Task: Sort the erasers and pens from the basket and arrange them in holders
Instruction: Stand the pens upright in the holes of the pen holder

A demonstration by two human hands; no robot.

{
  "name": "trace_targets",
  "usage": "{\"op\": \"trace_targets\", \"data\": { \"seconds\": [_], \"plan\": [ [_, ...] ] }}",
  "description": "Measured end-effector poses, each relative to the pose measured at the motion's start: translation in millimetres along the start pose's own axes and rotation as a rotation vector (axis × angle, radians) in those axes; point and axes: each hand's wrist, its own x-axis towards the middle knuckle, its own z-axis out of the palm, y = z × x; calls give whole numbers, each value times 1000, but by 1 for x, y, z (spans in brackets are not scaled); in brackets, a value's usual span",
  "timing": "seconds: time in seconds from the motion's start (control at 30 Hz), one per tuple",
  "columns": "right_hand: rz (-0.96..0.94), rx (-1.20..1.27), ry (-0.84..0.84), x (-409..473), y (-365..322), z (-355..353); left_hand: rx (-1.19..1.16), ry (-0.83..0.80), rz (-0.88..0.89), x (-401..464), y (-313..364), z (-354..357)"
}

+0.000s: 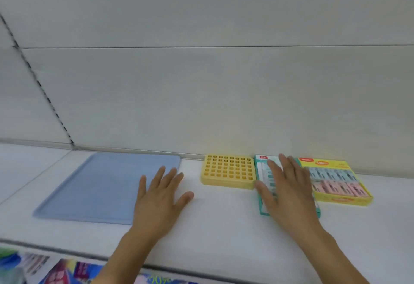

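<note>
A yellow holder [228, 171] with a grid of holes sits on the white shelf [215, 227] near the back wall. To its right lies a teal-edged box [262, 167], with my right hand [287, 190] flat on top of it, fingers straight. Further right, a yellow box [336, 180] holds blue and pink erasers. My left hand [160, 200] hovers or rests with spread fingers at the right edge of a flat blue tray [94, 185]. No basket or loose pens are clearly visible.
The shelf's back wall [201, 93] rises just behind the holders. Below the front edge, colourful packaged goods [56, 270] show on a lower level.
</note>
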Motion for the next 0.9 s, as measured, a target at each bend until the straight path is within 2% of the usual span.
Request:
{"op": "trace_targets", "data": {
  "seconds": [0.1,0.17,0.23,0.37,0.53,0.73,0.9],
  "plan": [
    [-246,127,-21,-21,-52,9,-103,8,-48,-33,-22,-14],
    [-384,134,25,-37,-85,15,-185,79,-36,-52,-27,-24],
    [-463,162,-11,-51,-116,19,-214,147,-52,-73,-31,-32],
    [-536,264,-82,-75,-172,35,-323,314,-168,-120,-63,-46],
    [-546,478,-122,-106,-281,65,-519,386,-373,-181,-150,-70],
    [-599,603,-250,-160,-440,120,-521,410,-543,-273,-300,-100],
    [-677,656,-443,-176,-526,155,-478,433,-655,-320,-386,-124]
  ]
}}
